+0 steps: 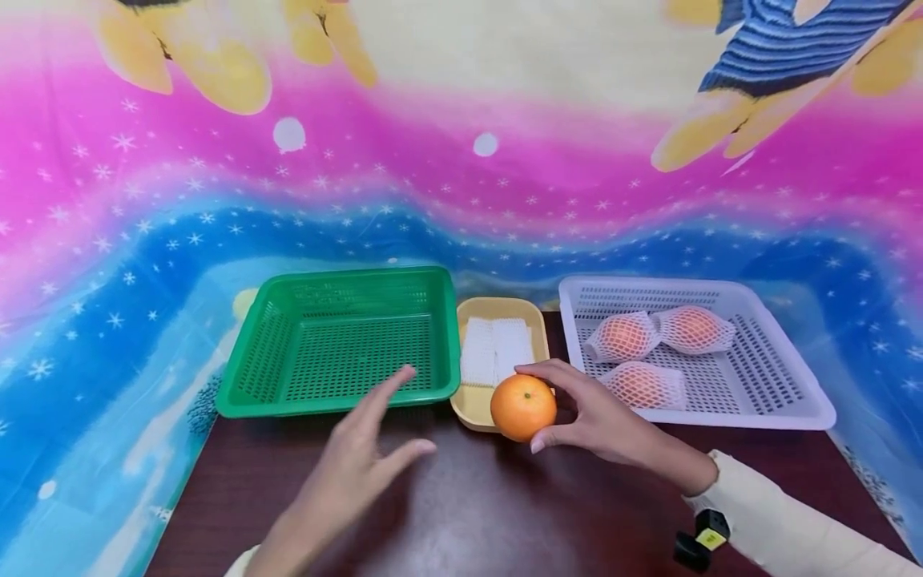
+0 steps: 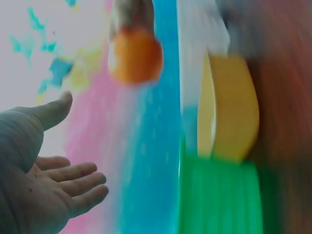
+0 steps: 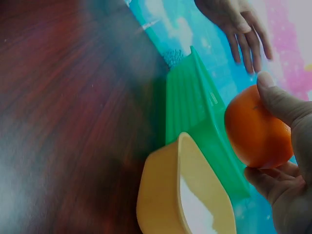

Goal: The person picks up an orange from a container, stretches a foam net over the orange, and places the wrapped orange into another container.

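My right hand (image 1: 587, 413) grips a bare orange (image 1: 523, 407) between thumb and fingers, raised over the near end of the small yellow tray (image 1: 476, 413). The right wrist view also shows the orange (image 3: 258, 129), with the thumb on its upper side and fingers beneath. My left hand (image 1: 353, 457) holds nothing; its thumb and fingers are spread in front of the green basket (image 1: 339, 401). In the left wrist view the left palm (image 2: 44, 195) faces across toward the blurred orange (image 2: 136, 57). White foam net sleeves (image 1: 496, 351) lie flat inside the yellow tray.
On the right stands a white basket (image 1: 786, 361) with several oranges in foam nets (image 1: 695, 328), grouped at its left side. All three containers sit in a row along the back of the dark wooden table (image 1: 476, 513). A patterned cloth (image 1: 461, 192) hangs behind them.
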The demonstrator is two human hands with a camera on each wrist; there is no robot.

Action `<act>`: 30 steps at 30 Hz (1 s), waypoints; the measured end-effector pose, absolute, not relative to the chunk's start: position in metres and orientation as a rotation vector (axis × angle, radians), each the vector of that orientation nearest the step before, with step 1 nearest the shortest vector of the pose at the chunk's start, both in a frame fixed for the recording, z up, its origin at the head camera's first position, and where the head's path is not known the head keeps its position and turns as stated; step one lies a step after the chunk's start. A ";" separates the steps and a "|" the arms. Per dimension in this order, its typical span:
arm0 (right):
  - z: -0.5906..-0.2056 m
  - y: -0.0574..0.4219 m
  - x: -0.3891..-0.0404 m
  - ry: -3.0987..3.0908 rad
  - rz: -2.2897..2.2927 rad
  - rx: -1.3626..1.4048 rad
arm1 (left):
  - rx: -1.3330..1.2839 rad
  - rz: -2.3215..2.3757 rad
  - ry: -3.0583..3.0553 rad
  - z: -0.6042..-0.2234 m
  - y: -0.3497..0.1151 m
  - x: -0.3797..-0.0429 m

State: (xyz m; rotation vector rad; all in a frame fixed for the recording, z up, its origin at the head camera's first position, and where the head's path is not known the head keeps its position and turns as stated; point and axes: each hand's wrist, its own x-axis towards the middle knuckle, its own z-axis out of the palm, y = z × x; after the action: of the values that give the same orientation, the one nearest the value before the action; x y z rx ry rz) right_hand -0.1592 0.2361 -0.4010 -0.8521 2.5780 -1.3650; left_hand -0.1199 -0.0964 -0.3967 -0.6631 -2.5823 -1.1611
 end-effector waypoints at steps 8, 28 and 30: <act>-0.409 0.222 -0.151 2.521 -1.483 -0.960 | -0.740 -1.474 -2.645 -0.419 -0.031 -0.118; -0.443 0.220 -0.116 2.732 -1.336 -0.885 | -0.793 -1.511 -2.742 -0.443 -0.014 -0.109; -0.450 0.220 -0.112 2.732 -1.355 -0.883 | -0.806 -1.507 -2.761 -0.448 -0.013 -0.108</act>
State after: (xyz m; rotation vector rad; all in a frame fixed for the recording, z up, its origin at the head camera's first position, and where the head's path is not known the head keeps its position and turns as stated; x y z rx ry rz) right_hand -0.1117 0.2200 -0.4496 -0.8827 2.7318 -1.3555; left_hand -0.1081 -0.0134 -0.4476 -0.8056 -2.7610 -1.5070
